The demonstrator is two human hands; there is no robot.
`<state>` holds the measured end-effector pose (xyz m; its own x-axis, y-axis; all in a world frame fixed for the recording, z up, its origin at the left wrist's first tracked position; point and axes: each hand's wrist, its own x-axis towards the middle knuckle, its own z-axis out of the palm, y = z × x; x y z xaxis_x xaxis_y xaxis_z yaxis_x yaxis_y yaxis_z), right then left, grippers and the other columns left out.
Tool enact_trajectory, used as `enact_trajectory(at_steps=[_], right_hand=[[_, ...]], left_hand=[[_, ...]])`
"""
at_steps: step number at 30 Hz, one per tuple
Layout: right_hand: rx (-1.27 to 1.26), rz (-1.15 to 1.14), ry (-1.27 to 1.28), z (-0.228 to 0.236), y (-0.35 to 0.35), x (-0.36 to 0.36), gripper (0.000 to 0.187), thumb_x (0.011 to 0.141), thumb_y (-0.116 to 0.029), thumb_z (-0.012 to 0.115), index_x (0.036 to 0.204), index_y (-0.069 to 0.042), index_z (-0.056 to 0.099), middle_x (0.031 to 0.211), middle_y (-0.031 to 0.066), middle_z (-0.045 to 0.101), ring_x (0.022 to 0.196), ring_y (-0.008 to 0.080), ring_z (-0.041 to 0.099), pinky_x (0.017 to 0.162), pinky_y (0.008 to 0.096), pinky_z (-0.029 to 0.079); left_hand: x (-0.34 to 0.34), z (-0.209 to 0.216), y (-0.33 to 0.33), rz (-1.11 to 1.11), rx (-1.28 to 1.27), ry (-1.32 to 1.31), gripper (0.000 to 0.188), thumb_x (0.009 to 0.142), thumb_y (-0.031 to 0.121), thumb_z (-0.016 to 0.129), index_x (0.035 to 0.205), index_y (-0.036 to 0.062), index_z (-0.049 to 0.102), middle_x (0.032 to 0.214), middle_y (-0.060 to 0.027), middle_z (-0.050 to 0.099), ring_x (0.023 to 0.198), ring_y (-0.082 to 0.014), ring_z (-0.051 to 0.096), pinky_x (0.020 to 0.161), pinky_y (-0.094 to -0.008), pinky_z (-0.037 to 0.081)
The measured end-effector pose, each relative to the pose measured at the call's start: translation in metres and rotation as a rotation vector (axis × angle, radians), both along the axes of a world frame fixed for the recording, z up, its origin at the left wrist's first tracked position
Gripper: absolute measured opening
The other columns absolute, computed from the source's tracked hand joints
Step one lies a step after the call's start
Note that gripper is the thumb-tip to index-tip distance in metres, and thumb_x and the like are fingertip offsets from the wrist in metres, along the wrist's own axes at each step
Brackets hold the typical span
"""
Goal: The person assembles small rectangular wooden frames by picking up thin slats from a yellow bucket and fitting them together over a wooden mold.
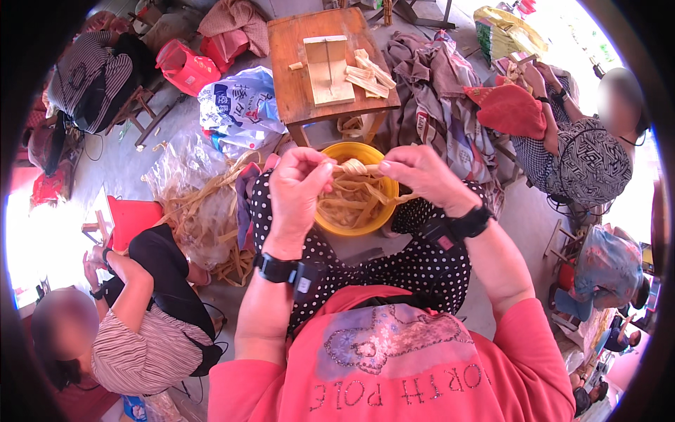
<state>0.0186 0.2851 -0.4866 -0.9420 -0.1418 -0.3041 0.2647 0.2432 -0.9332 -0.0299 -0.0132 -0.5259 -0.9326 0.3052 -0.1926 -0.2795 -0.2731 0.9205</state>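
Mid-frame: pinching pale-tan straw-like wound strip (354, 167) between left hand (298, 184) and right hand (425, 176); best tension evenly, lay wraps flat.

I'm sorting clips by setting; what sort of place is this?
Perhaps a shared handcraft workshop: a wound tan strip between the left hand and right hand, more strips in a yellow bucket, and other people seated around.

- Bright overall, daylight-like
- White glare, blown out at far left and upper right
- Pinkish tint near left glare
- Fisheye bending, dark rounded rim
- Centre fairly sharp, edges softer
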Motion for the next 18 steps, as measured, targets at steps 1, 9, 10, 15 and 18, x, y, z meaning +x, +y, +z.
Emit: enact_trajectory(at_steps=[1,9,10,15,18], right_hand=[[-0.003,0.014,-0.031,0.006,0.008,-0.001,0.028,0.122,-0.022,0.088,0.115,0.005,0.087,0.099,-0.0013,0.085,0.092,0.0067,0.070,0.085,0.0323,0.062],[0.147,0.024,0.181,0.023,-0.003,-0.024,0.017,0.118,-0.017,0.091,0.122,-0.002,0.087,0.102,0.0118,0.089,0.094,0.0193,0.085,0.088,0.0379,0.066],[0.163,0.023,0.220,0.024,-0.006,-0.026,0.015,0.117,-0.017,0.092,0.122,-0.003,0.087,0.103,0.0141,0.089,0.094,0.0230,0.087,0.088,0.0393,0.067],[0.191,0.036,0.229,0.008,0.011,-0.042,0.019,0.119,-0.018,0.089,0.127,-0.002,0.086,0.106,0.0158,0.088,0.093,0.0255,0.086,0.086,0.0412,0.066],[0.153,0.081,0.202,0.001,0.023,-0.051,0.024,0.121,-0.022,0.089,0.131,-0.001,0.086,0.104,0.0104,0.088,0.091,0.0197,0.081,0.084,0.0388,0.064]], left_hand=[[-0.002,0.001,-0.008,-0.019,0.009,-0.006,0.019,0.116,-0.003,0.084,0.133,0.0038,0.079,0.122,-0.0076,0.088,0.097,-0.0110,0.081,0.088,-0.0279,0.068],[-0.062,0.046,0.004,-0.471,-0.434,0.498,0.041,0.117,0.000,0.080,0.158,0.0007,0.081,0.140,-0.0120,0.090,0.137,-0.0192,0.085,0.122,-0.0382,0.066],[-0.069,0.048,0.007,-0.516,-0.445,0.491,0.042,0.117,0.000,0.078,0.159,0.0003,0.080,0.139,-0.0120,0.090,0.139,-0.0189,0.084,0.123,-0.0379,0.066],[-0.092,0.013,0.022,-0.630,-0.149,0.029,0.026,0.125,0.007,0.081,0.150,-0.0015,0.082,0.133,-0.0084,0.090,0.121,-0.0175,0.089,0.110,-0.0336,0.072],[-0.107,0.006,0.027,-0.649,-0.139,0.034,0.021,0.122,0.004,0.083,0.143,-0.0009,0.084,0.125,-0.0071,0.090,0.113,-0.0169,0.090,0.105,-0.0341,0.073]])
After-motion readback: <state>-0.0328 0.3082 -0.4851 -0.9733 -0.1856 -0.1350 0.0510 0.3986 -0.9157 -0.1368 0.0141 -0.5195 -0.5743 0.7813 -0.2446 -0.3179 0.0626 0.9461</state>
